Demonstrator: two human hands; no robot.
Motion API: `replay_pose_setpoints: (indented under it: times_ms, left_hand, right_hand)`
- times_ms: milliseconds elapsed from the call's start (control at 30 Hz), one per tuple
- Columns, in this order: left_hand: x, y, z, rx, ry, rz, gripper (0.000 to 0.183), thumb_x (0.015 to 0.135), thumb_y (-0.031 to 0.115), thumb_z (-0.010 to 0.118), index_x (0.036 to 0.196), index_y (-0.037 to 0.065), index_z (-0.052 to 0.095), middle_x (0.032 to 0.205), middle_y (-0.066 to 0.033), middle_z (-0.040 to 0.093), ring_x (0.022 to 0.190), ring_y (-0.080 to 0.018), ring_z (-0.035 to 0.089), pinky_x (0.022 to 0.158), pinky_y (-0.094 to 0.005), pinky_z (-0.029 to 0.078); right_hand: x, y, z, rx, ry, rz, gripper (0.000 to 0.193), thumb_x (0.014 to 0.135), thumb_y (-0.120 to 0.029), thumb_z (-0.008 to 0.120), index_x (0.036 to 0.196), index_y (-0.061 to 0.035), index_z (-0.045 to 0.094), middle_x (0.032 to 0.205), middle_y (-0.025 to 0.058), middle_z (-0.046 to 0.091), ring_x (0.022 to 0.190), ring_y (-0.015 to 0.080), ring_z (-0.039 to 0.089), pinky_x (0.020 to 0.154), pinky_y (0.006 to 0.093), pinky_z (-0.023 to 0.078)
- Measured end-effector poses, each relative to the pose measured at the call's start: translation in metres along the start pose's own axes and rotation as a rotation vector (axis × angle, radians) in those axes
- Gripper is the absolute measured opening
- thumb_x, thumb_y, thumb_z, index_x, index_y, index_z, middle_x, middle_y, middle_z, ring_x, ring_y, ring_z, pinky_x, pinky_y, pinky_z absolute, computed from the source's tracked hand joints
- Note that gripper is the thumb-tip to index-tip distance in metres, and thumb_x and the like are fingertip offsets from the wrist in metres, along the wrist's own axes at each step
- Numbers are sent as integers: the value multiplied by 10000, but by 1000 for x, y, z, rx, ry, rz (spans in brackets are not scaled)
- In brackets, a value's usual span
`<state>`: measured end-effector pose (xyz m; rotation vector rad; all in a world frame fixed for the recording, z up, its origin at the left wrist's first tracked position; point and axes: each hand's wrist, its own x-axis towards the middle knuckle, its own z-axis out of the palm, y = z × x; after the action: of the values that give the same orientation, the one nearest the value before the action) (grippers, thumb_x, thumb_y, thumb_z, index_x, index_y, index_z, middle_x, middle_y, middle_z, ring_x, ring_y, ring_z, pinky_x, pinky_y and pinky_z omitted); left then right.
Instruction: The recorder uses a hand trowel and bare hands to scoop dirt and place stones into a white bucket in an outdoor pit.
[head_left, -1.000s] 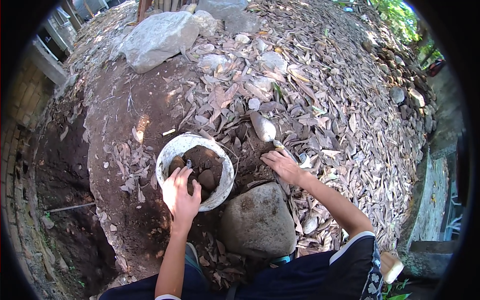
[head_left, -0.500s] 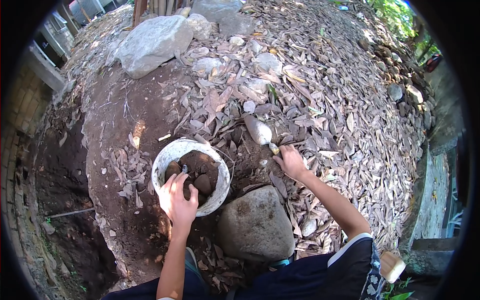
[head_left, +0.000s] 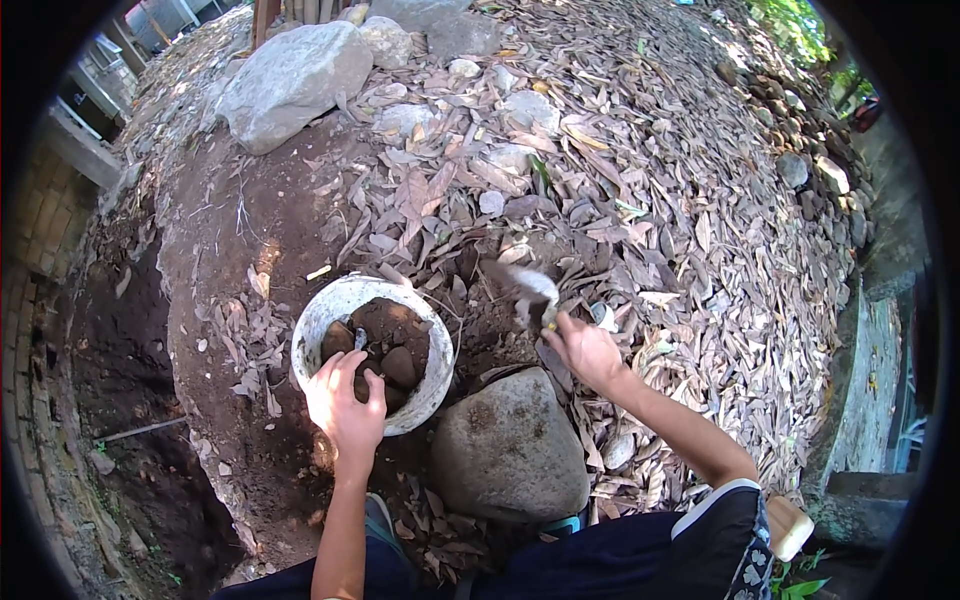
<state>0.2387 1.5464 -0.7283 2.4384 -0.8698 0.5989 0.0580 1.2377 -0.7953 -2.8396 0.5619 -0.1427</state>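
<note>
A white bucket (head_left: 441,368), its wall smeared with dirt, stands left of centre with soil and several rounded stones (head_left: 399,368) inside. My left hand (head_left: 342,405) lies over its near-left rim, thumb and fingers apart, reaching in above the stones. Close to the fingertips is a small pale bluish object (head_left: 360,340) whose kind I cannot make out. My right hand (head_left: 588,350) grips the yellowish handle end of a garden trowel (head_left: 537,284). The trowel's blade is smeared by motion above the dug soil, right of the bucket.
A large flat-topped stone (head_left: 511,446) sits right in front of me, next to the bucket. Big grey rocks (head_left: 295,85) lie at the far left. Dry leaves (head_left: 720,330) cover the right side. At the left, the ground drops into a trench (head_left: 130,400) beside a block wall (head_left: 45,210).
My right hand has closed on the trowel's handle and lifted it from the ground, turning its blade. The left hand stays at the bucket's rim. The whole view has shifted slightly.
</note>
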Motion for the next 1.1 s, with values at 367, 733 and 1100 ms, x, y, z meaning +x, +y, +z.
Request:
replay_pose_setpoints:
  times_ms: [367,733,1100]
  left_hand:
    - [-4,0,1,-4,17,-9,263,778,117,704,1041,116,699,1022,-72,707,1023,-282,653,903,-421,473]
    - [1,9,9,-84,5,-44,255,795,134,701,1047,97,708,1034,-106,703,996,-307,653,893,-419,484]
    - [-4,-2,2,-73,19,-47,278,789,71,694,1065,103,702,1067,-90,704,1038,-299,645,921,-423,485]
  right_hand:
    - [2,-9,-49,27,-28,-22,347,1040,-377,512,1093,-40,575,686,186,682,591,322,698,499,435,558]
    - [-9,0,-28,339,-89,201,438,1038,-427,480,1077,-12,614,700,253,660,715,452,675,691,557,527]
    - [20,-20,-48,210,-255,9,431,1030,-449,516,1102,-44,644,620,148,654,509,274,655,475,415,547]
